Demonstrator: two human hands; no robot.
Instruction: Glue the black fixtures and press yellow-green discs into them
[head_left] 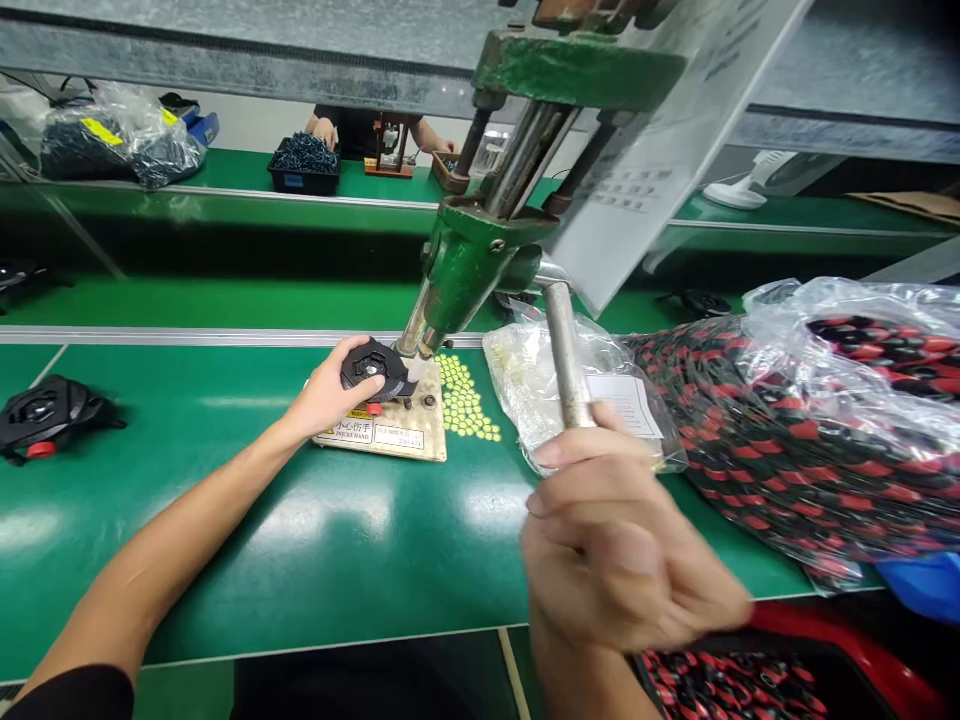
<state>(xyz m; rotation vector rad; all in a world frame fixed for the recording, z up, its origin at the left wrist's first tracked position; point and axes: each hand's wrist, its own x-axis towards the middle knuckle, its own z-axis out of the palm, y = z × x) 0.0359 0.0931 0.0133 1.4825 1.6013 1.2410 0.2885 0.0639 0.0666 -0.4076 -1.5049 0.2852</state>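
My left hand (pixel 330 390) grips a black part (pixel 371 368) with a small red piece under it, holding it at the base plate (pixel 409 440) of the green hand press (pixel 469 260). The lower end of the press's ram meets the right side of this part. My right hand (pixel 615 530) is wrapped round the metal lever (pixel 566 350) of the press, near its lower end. Small yellow-green discs (pixel 465 400) lie spread on the table just right of the base plate.
A similar black part (pixel 49 412) sits at the left. Clear bags (pixel 577 380) and a large bag of red-black pieces (pixel 795 430) lie right, above a red bin (pixel 870 660). Across the bench, a person's hands (pixel 324 132) are near a black tray (pixel 304 180).
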